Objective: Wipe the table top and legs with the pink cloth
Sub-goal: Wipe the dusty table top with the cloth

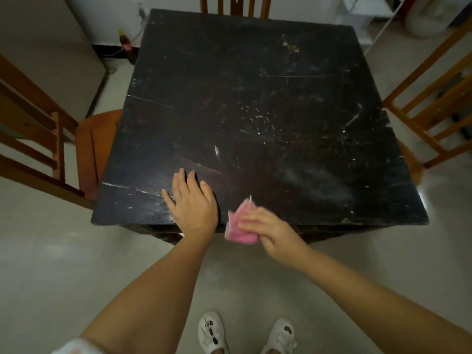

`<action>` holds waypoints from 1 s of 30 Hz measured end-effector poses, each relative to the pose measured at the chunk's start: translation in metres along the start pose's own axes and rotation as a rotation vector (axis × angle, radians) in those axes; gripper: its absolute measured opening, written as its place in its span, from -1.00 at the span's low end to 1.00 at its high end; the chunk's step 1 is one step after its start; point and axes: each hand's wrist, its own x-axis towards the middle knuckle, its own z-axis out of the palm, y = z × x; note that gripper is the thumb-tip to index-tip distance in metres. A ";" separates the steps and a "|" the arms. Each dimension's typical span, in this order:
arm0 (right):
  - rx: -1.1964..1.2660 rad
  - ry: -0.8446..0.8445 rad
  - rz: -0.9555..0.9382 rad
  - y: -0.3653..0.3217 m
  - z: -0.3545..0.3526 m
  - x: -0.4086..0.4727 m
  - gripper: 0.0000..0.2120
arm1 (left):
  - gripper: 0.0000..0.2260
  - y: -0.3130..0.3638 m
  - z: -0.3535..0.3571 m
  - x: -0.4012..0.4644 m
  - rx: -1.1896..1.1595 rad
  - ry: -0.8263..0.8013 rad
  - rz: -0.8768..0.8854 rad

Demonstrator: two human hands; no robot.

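We see a dark, scratched square table [255, 103] filling the frame's centre. Our left hand [192, 203] lies flat on its lower edge; white specks mark its middle.

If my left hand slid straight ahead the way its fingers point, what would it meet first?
Nothing, as far as I can tell: the left hand lies flat on the table, with only bare, scratched top ahead.

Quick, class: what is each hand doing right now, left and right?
Left hand: open, flat on the table top.
Right hand: gripping the pink cloth at the table's near edge.
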 end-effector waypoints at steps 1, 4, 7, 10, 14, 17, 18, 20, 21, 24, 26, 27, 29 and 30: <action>0.067 -0.012 0.006 -0.004 -0.008 0.006 -0.61 | -0.55 0.000 0.000 0.000 0.003 -0.003 0.002; 0.175 0.144 0.050 -0.010 -0.048 0.078 -0.59 | -0.52 0.001 0.001 0.001 0.012 -0.005 -0.007; 0.088 0.191 0.086 0.000 -0.078 0.178 -0.63 | -0.54 0.001 0.005 0.001 0.045 0.010 -0.004; 0.013 0.031 0.114 0.018 -0.060 0.223 -0.60 | -0.53 -0.001 0.008 0.001 0.056 0.031 -0.015; -0.140 -0.062 -0.120 0.027 -0.033 0.154 -0.59 | -0.47 0.001 0.007 0.002 0.046 0.025 -0.008; -0.103 -0.236 -0.173 0.024 -0.029 0.048 -0.57 | -0.46 0.003 0.003 0.002 0.044 -0.010 -0.011; -0.082 -0.271 -0.161 0.025 -0.032 0.022 -0.58 | -0.48 0.003 0.002 0.001 0.053 -0.024 -0.012; 0.008 -0.243 -0.103 0.032 -0.056 0.011 -0.59 | -0.51 0.002 0.002 0.001 0.068 -0.036 -0.012; 0.046 -0.147 -0.057 0.039 -0.073 0.023 -0.58 | -0.52 0.002 0.002 0.001 0.071 -0.032 -0.012; 0.013 0.230 0.133 0.075 -0.129 0.092 -0.50 | -0.57 0.002 0.003 0.001 0.074 -0.017 -0.008; -0.010 0.308 0.330 0.101 -0.145 0.122 -0.50 | -0.61 0.002 0.004 0.001 0.071 -0.006 -0.011; -0.048 0.307 0.357 0.107 -0.140 0.124 -0.52 | -0.62 0.002 0.005 0.000 0.071 0.001 -0.011; -0.146 0.213 0.179 0.101 -0.115 0.103 -0.56 | -0.63 0.003 0.005 0.000 0.071 0.013 0.009; -0.166 0.155 0.037 0.092 -0.101 0.084 -0.58 | -0.64 0.003 0.005 0.000 0.068 0.018 0.015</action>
